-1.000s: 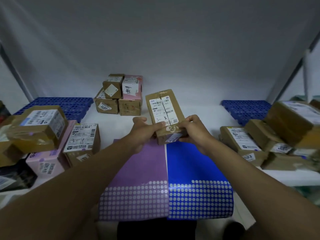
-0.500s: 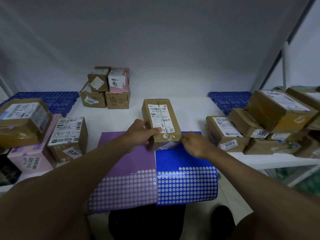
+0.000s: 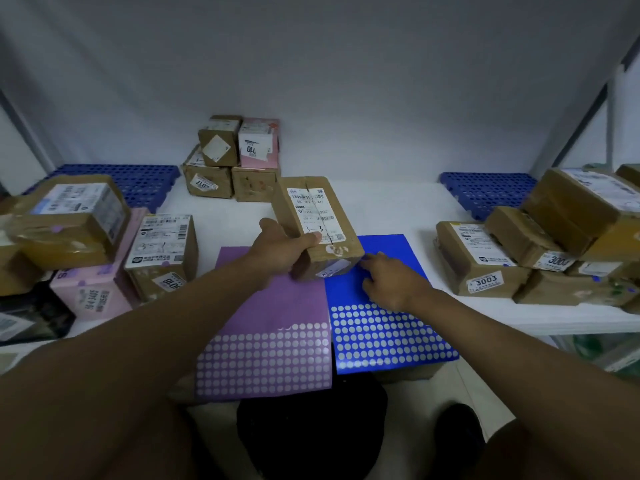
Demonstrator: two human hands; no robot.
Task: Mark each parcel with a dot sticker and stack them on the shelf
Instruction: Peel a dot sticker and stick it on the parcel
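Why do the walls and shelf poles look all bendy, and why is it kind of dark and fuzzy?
In the head view, the wide-angle lens bends straight lines, so the shelf poles lean inward at the edges; the light is dim and bluish, with no harsh glare; the right hand and the label on the held parcel look soft, so its small print can't be read, while the left hand grips it.

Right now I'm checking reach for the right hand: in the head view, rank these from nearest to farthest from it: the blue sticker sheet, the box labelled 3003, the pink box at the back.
1. Blue sticker sheet: directly under the right hand.
2. Box labelled 3003: on the shelf, to the hand's right.
3. Pink box: far back left, on top of the stack by the wall.
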